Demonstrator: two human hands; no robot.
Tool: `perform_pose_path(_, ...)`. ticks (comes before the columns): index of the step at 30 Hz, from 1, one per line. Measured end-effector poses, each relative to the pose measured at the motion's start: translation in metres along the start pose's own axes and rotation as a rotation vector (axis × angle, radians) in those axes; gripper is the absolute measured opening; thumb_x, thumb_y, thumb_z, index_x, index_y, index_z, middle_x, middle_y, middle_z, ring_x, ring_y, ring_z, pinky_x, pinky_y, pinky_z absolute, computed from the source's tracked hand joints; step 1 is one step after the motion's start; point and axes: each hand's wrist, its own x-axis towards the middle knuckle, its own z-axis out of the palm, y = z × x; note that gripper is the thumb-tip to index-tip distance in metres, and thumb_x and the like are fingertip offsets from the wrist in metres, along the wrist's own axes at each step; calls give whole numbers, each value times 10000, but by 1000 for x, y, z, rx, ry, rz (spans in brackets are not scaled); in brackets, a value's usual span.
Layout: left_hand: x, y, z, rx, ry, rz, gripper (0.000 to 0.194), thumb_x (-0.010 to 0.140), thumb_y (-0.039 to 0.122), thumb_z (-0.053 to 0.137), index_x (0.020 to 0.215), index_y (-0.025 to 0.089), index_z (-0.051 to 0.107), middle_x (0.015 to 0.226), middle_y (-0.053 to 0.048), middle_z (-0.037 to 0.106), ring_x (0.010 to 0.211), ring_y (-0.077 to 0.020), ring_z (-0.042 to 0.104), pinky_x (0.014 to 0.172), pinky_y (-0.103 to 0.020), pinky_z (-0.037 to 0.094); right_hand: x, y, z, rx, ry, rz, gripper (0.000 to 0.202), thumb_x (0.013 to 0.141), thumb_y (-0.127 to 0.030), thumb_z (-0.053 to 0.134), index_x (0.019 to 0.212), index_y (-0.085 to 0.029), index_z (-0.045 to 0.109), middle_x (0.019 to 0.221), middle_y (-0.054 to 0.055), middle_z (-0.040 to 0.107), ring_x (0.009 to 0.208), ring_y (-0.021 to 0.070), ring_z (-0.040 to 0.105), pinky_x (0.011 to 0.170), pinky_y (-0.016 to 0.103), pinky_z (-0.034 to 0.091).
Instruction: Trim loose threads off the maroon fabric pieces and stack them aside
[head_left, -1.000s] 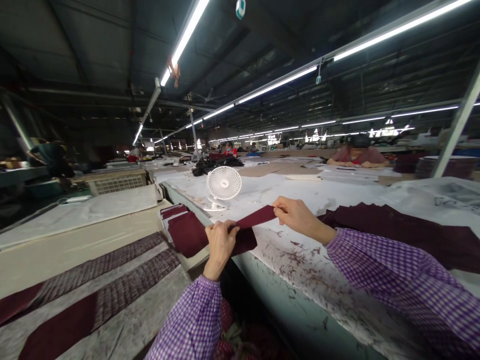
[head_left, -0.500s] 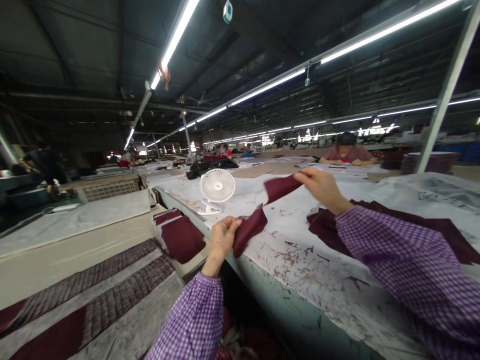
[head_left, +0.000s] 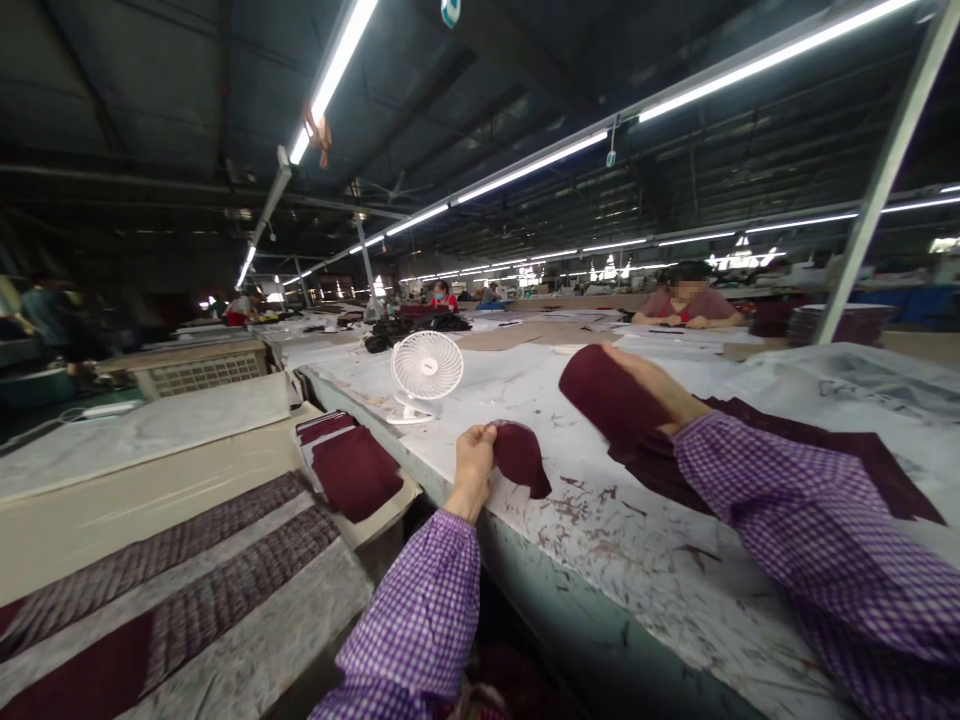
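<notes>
Holding maroon fabric pieces in both hands

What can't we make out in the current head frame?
All in the head view:
- Right hand: fingers mostly hidden behind the maroon cloth; grip unclear.
- Maroon pile: partly covered by the right sleeve.
- Fan: label too small to read.
- Printed strip, lower left: cut off by the picture's edge.
- Person at far left: dim, blurred.

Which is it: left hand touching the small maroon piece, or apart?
Touching: the head view shows the left hand pinching the maroon piece by its edge.
</notes>
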Motion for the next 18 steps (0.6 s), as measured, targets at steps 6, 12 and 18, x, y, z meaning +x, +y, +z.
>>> perform_pose_path(6, 7, -12, -19, 115, 10, 82, 87, 629, 132, 669, 657, 169, 594, 615, 16, 608, 565, -96, 539, 534, -194, 387, 3, 64, 45, 171, -360, 324, 272, 910, -312, 409, 990, -127, 592, 922, 100, 685, 896, 188, 642, 879, 351, 489)
perform_pose_path(12, 23, 1, -54, 103, -54, -39, 273, 571, 245, 758, 761, 145, 590, 661, -11, 614, 502, -91, 534, 441, -195, 377, 4, 83, 48, 216, -476, 312, 228, 919, -244, 427, 1008, -107, 586, 1019, 109, 662, 920, 156, 634, 927, 335, 458)
perform_pose_path(18, 29, 15, -73, 83, -58, -74, 471, 446, 252, 834, 844, 131, 615, 781, -40, 632, 607, -105, 574, 484, -195, 399, 2, 79, 52, 204, -444, 327, 194, 911, -219, 455, 968, -105, 601, 941, 95, 680, 806, 135, 650, 826, 284, 506)
